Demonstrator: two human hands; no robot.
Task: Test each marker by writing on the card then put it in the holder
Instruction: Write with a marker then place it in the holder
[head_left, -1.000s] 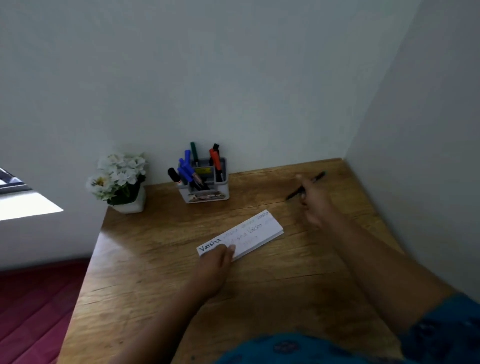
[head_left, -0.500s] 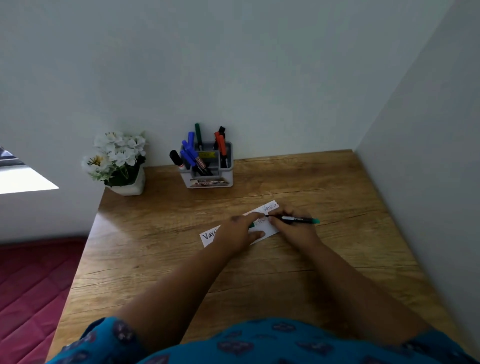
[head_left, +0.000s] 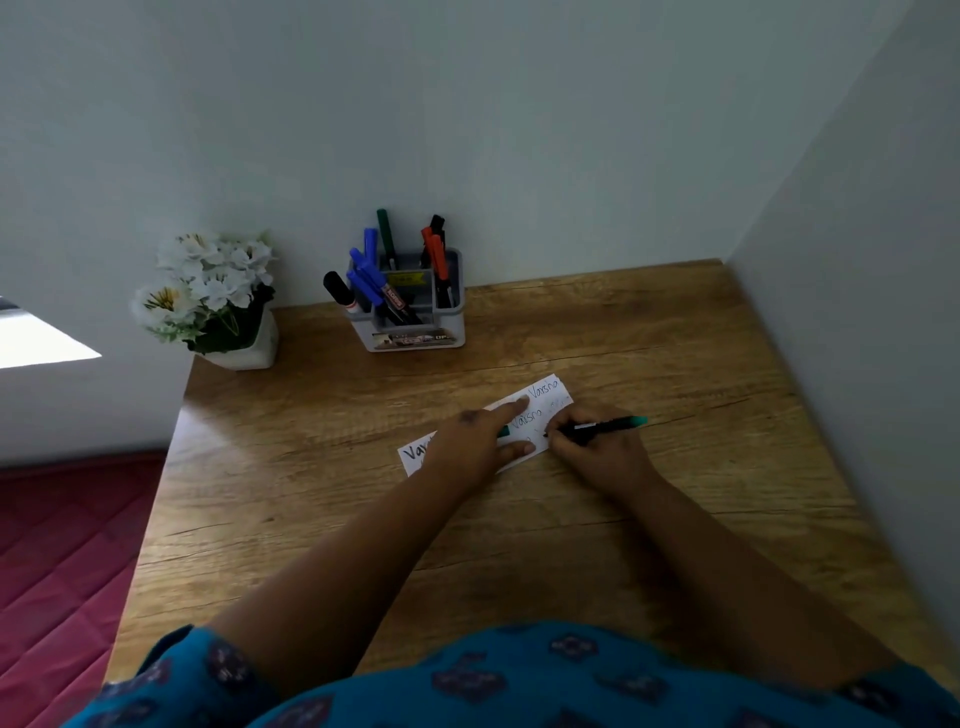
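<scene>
A white card (head_left: 551, 396) with handwritten words lies on the wooden table (head_left: 311, 467). My left hand (head_left: 475, 441) presses it flat with straight fingers, and a small green piece (head_left: 503, 430) shows between two of them. My right hand (head_left: 597, 452) grips a black marker with a teal end (head_left: 610, 426), its tip touching the card's right part. The grey holder (head_left: 415, 335) stands at the back against the wall, with several blue, green, red and black markers in it.
A white pot of white flowers (head_left: 208, 296) sits at the table's back left corner. Walls close off the back and the right side (head_left: 857, 312). The table's left edge drops to a red quilted surface (head_left: 62, 545).
My right hand brought the marker from the back right of the table down to the card. My left hand slid rightward along the card. The marker tip now rests on the card.
</scene>
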